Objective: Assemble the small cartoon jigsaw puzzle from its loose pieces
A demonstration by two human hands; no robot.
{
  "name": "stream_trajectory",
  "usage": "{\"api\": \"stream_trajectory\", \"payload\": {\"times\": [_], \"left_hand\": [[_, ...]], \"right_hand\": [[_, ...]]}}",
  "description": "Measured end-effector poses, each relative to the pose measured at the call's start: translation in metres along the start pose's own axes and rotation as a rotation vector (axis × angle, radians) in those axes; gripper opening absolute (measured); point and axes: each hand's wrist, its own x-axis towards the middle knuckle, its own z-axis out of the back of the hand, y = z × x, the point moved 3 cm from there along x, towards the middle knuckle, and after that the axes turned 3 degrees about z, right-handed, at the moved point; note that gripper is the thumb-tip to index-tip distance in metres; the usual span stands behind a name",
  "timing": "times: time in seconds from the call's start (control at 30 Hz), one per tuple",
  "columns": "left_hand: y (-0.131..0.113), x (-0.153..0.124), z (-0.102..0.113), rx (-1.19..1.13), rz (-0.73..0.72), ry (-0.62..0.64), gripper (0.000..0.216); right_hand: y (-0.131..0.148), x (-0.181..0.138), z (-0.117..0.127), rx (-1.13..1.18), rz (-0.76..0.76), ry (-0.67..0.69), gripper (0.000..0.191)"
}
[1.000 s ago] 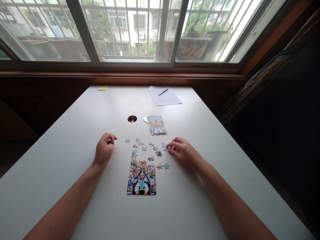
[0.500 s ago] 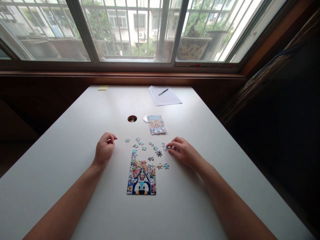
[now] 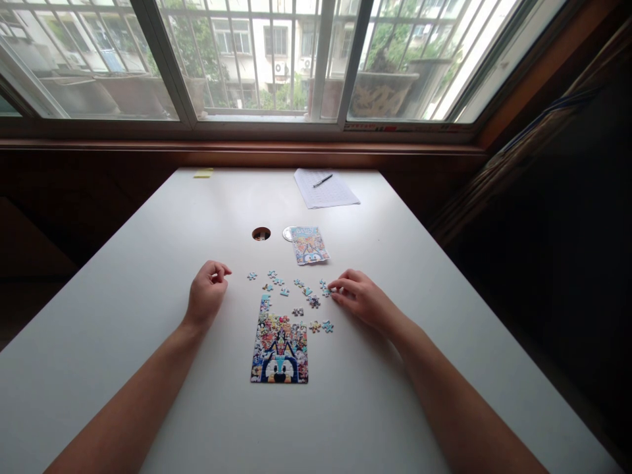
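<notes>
Left hand (image 3: 207,295) is curled closed left of the puzzle (image 3: 280,352); right hand (image 3: 358,296) is at a piece (image 3: 324,291) right of the puzzle, grip undetermined.

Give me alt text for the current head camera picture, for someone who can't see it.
A partly assembled jigsaw puzzle lies on a white table between a person's curled left hand and right hand, whose fingertips are at some loose pieces. Beyond are a small picture sheet, then paper with a pen on it, before a window.
</notes>
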Motion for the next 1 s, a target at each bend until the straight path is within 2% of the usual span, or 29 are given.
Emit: {"api": "stream_trajectory", "payload": {"times": [1.0], "left_hand": [[-0.0071,-0.0005,-0.0002,0.021,-0.034,0.003,0.011]], "right_hand": [[-0.0015,0.0003,-0.0019,0.025,-0.003,-0.01,0.02]]}}
